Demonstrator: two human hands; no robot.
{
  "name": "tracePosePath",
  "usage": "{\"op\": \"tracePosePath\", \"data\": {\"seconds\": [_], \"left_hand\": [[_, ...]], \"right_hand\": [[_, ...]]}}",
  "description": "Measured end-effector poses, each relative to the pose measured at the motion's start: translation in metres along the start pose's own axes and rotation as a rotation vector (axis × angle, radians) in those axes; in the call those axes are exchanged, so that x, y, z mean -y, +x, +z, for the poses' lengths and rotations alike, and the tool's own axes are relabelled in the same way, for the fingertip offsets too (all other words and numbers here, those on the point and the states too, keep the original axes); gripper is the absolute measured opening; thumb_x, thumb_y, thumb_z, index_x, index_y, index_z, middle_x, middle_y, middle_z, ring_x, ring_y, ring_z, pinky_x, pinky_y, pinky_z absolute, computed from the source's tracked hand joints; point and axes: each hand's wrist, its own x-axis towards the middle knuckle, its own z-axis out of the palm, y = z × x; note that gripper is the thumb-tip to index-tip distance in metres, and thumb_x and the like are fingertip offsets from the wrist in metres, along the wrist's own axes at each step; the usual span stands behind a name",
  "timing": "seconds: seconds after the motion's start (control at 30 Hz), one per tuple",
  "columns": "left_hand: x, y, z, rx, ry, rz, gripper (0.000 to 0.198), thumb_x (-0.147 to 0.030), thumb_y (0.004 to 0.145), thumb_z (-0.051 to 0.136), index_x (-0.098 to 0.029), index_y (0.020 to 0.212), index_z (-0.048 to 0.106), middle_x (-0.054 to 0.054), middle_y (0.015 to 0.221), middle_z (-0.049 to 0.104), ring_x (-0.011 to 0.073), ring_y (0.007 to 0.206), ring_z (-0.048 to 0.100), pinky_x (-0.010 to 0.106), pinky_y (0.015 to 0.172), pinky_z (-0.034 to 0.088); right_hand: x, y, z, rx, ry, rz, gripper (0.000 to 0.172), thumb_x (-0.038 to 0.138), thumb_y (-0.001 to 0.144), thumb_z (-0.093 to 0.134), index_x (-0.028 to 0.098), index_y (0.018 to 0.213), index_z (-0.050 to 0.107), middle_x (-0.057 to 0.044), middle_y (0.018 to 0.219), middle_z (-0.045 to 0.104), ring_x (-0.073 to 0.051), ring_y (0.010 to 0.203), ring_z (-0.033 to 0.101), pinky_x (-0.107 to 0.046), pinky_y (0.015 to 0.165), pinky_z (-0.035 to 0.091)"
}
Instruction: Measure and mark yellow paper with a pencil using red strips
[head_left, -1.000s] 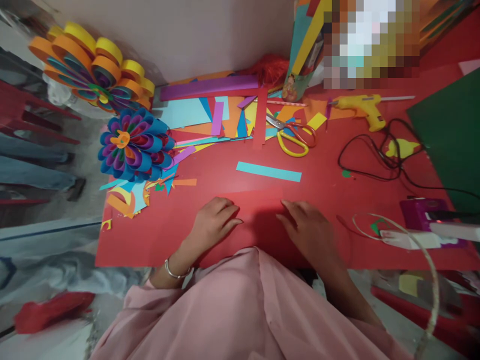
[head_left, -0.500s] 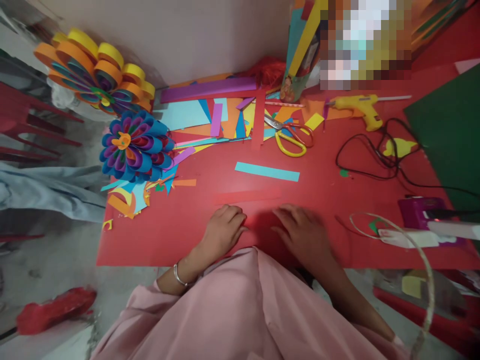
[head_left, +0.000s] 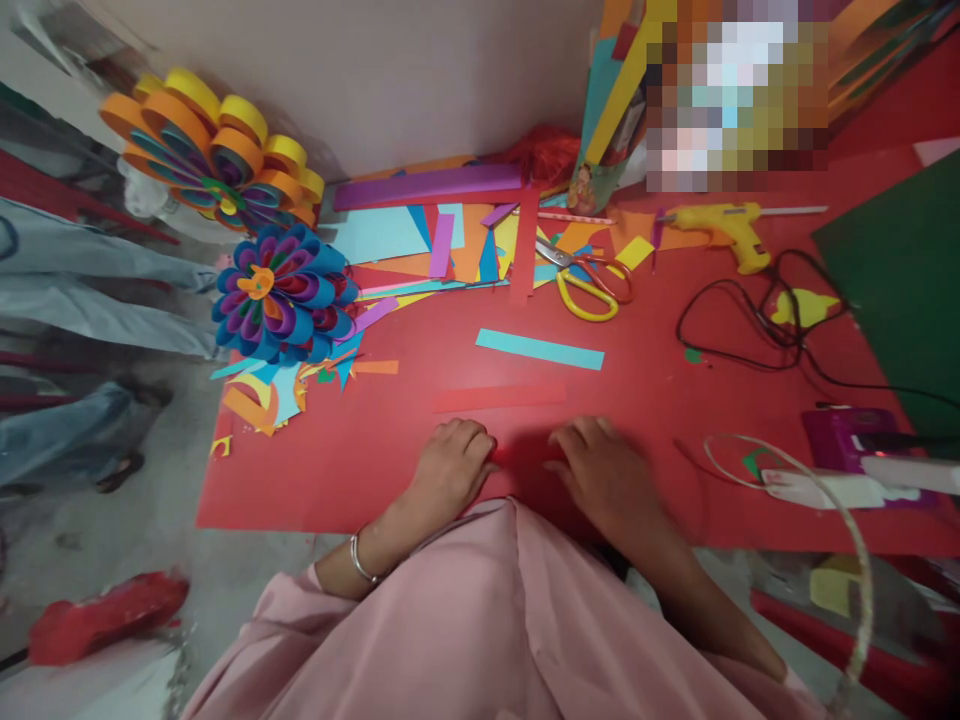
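Observation:
My left hand [head_left: 454, 463] rests on the red tabletop near its front edge, palm down, with nothing in it. Its fingers are loosely bent and the thumb stands apart. Across a small gap lies my right hand [head_left: 606, 470], also palm down and holding nothing, fingers slightly spread and curved. Just beyond both hands is a red paper strip [head_left: 499, 397], hard to tell from the table. A light blue paper strip [head_left: 540, 349] lies farther back, touched by neither hand. Behind it are scissors [head_left: 589, 280] with one yellow and one red handle.
Two paper flowers, one orange and yellow [head_left: 217, 150], one blue and purple [head_left: 285, 295], stand at left. Coloured paper scraps [head_left: 450, 240] line the back. At right are a yellow glue gun [head_left: 727, 228], its looped black cable [head_left: 720, 345] and a purple box [head_left: 844, 440]. Another person's legs [head_left: 97, 290] show left.
The camera view has shifted slightly. More of another person's legs shows at the left. My hands stay in nearly the same place, and the paper strips have not moved on the table.

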Motion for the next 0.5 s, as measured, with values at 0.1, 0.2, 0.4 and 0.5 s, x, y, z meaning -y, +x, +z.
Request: {"op": "tracePosePath", "data": {"seconds": [0.1, 0.2, 0.4, 0.5], "left_hand": [[-0.001, 0.000, 0.000, 0.007, -0.011, -0.006, 0.018, -0.034, 0.102, 0.060, -0.019, 0.110, 0.064, 0.010, 0.103, 0.068, 0.0253, 0.094, 0.062, 0.040, 0.080, 0.050], [-0.003, 0.002, -0.003, 0.007, -0.016, -0.016, 0.020, -0.036, 0.102, 0.059, -0.019, 0.111, 0.066, 0.010, 0.101, 0.069, 0.0248, 0.092, 0.061, 0.040, 0.078, 0.049], [-0.001, 0.002, -0.013, -0.083, 0.033, -0.027, 0.020, -0.039, 0.101, 0.062, -0.021, 0.100, 0.070, 0.010, 0.109, 0.072, 0.0269, 0.100, 0.062, 0.041, 0.081, 0.044], [0.004, 0.001, -0.016, -0.066, 0.017, 0.035, 0.025, -0.036, 0.105, 0.055, -0.020, 0.091, 0.069, 0.006, 0.090, 0.073, 0.0217, 0.085, 0.065, 0.038, 0.076, 0.042]], "right_hand": [[0.002, -0.004, 0.004, 0.018, 0.042, 0.036, 0.007, 0.016, 0.094, 0.067, 0.022, 0.094, 0.062, -0.007, 0.096, 0.070, -0.026, 0.092, 0.065, -0.035, 0.066, 0.046], [0.002, -0.008, 0.009, 0.008, 0.096, 0.043, 0.011, 0.017, 0.099, 0.060, 0.022, 0.107, 0.064, -0.005, 0.099, 0.074, -0.024, 0.091, 0.068, -0.035, 0.068, 0.047], [-0.005, -0.009, 0.005, -0.096, 0.164, -0.132, 0.020, 0.016, 0.104, 0.053, 0.021, 0.100, 0.071, -0.006, 0.096, 0.073, -0.021, 0.091, 0.066, -0.034, 0.077, 0.050], [-0.006, -0.004, -0.002, -0.153, 0.126, -0.173, 0.020, 0.022, 0.105, 0.055, 0.019, 0.097, 0.073, -0.006, 0.095, 0.073, -0.021, 0.089, 0.065, -0.034, 0.078, 0.050]]}}
